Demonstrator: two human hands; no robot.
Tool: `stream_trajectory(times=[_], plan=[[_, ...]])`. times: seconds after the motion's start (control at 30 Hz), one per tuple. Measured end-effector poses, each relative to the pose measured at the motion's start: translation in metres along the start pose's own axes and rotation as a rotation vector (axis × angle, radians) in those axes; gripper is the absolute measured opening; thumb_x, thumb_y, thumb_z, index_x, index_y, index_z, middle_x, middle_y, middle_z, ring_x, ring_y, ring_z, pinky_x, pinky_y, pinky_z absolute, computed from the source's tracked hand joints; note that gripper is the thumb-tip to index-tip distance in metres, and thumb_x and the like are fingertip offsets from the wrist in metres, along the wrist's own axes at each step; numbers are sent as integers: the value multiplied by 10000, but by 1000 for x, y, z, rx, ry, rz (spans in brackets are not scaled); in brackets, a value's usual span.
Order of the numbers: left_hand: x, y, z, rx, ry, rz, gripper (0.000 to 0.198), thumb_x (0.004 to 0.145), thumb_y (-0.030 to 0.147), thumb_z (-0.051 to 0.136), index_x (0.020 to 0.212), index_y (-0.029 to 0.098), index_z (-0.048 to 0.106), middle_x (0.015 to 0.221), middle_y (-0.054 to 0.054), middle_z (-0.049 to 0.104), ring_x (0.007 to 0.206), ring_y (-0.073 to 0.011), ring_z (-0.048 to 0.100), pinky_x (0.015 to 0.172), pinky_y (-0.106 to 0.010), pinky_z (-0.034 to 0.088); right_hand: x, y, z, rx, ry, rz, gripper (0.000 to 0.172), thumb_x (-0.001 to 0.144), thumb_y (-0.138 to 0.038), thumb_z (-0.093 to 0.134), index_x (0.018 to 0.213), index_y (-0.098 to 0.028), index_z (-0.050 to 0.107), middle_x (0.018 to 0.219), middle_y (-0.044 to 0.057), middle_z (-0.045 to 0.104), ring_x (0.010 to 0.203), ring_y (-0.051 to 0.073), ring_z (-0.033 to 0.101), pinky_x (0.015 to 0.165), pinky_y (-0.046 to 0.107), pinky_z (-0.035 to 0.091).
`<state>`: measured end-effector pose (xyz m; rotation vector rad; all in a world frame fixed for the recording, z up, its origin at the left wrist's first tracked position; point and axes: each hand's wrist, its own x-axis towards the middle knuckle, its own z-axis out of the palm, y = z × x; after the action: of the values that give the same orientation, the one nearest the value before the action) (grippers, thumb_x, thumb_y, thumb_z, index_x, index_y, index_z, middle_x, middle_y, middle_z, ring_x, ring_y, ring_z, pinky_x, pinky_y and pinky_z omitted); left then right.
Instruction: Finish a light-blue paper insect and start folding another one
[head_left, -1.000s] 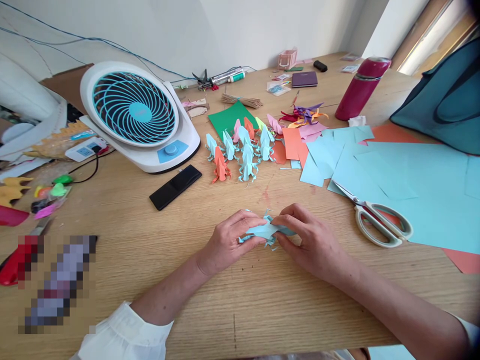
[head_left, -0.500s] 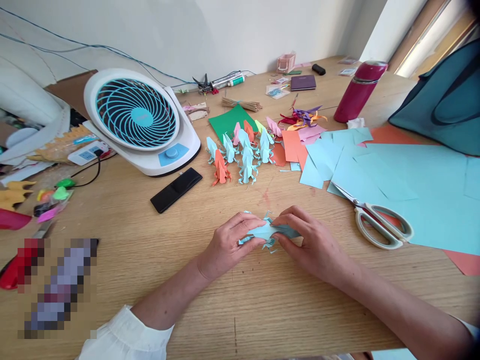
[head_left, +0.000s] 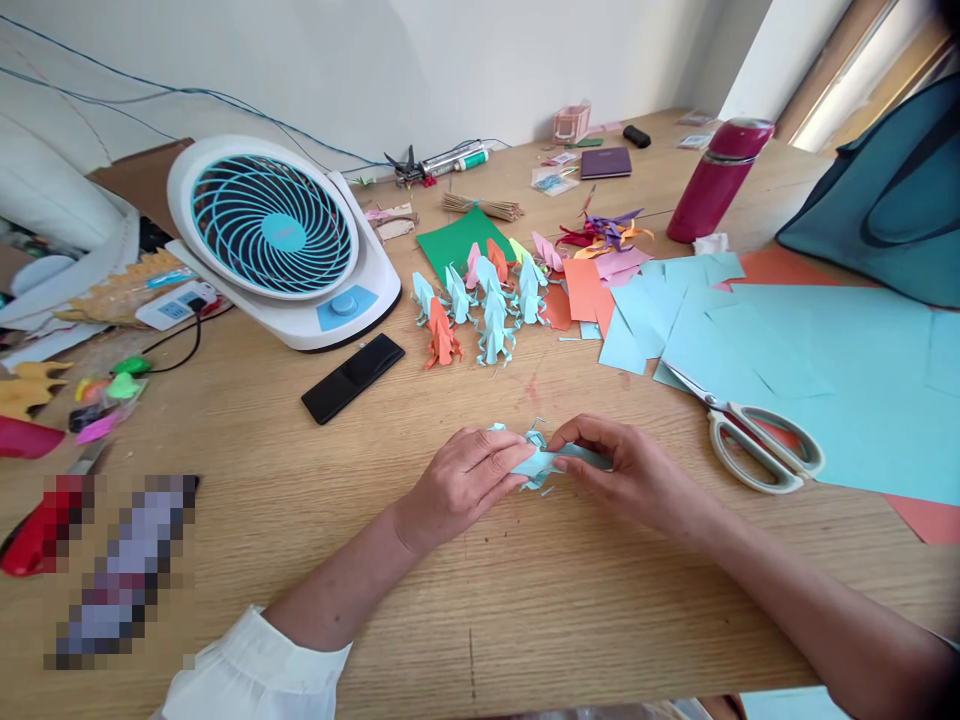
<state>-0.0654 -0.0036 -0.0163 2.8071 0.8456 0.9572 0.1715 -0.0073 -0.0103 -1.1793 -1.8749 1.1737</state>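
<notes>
A light blue folded paper figure (head_left: 547, 460) lies low over the wooden table (head_left: 525, 600), pinched from both sides. My left hand (head_left: 461, 485) grips its left end with closed fingers. My right hand (head_left: 630, 470) pinches its right end between thumb and fingers. Beyond the hands stands a cluster of finished paper figures (head_left: 480, 300), mostly light blue, with a few orange and pink.
Scissors (head_left: 757, 440) lie on light blue paper sheets (head_left: 825, 360) at the right. A black phone (head_left: 352, 377) and a desk fan (head_left: 274, 235) are at the left. A red bottle (head_left: 716, 180), a teal bag (head_left: 892, 200) and green paper (head_left: 457, 240) stand further back.
Both hands have flattened and dropped closer to the table, my right hand drawing slightly to the right along the paper figure. The figure stays between them.
</notes>
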Motion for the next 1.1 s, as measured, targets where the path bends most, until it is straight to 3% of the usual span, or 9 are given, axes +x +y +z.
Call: stream_trajectory(times=[0.13, 0.3, 0.6, 0.7, 0.8, 1.1], plan=[[0, -1, 2, -75, 10, -73, 305, 915, 217, 605, 1219, 192, 601, 1108, -84, 688, 1003, -182, 654, 885, -337, 554, 1, 1, 0, 99, -28, 25, 167, 891, -332, 602, 935, -180, 657, 806, 17, 661, 709, 149, 560, 622, 266, 447], [0, 0, 3, -167, 53, -128, 305, 902, 206, 625, 1206, 208, 605, 1098, -69, 680, 1001, -167, 657, 901, -317, 556, 1, 3, 1, 227, -3, 5, 210, 897, -350, 597, 1015, -181, 636, 951, 53, 692, 854, 185, 631, 753, 322, 515], [-3, 5, 2, 14, 111, -62, 352, 867, 150, 665, 1206, 184, 577, 1061, -73, 673, 955, -170, 649, 855, -317, 560, -3, 4, 9, 329, 68, -8, 199, 878, -338, 648, 1033, -214, 623, 1018, 48, 681, 952, 190, 655, 849, 340, 541], [-4, 4, 3, -6, 126, -70, 358, 859, 133, 670, 1203, 168, 576, 1063, -81, 665, 965, -171, 644, 869, -315, 558, -2, 7, 10, 398, 70, 8, 292, 863, -376, 677, 1103, -220, 618, 1102, 70, 678, 1017, 205, 651, 885, 360, 546], [-4, 3, 3, -9, 121, -61, 366, 858, 132, 669, 1209, 168, 572, 1063, -81, 659, 970, -175, 636, 871, -320, 554, 0, 8, 10, 474, 44, 43, 364, 833, -414, 711, 1125, -214, 622, 1154, 86, 678, 1057, 217, 652, 919, 378, 544], [-1, 5, 1, 11, 30, -63, 346, 912, 177, 590, 1256, 172, 548, 1013, -81, 632, 918, -172, 621, 817, -315, 552, 1, 9, 11, 554, 46, 42, 316, 817, -373, 738, 1083, -221, 661, 1112, 68, 700, 1056, 221, 657, 940, 390, 536]])
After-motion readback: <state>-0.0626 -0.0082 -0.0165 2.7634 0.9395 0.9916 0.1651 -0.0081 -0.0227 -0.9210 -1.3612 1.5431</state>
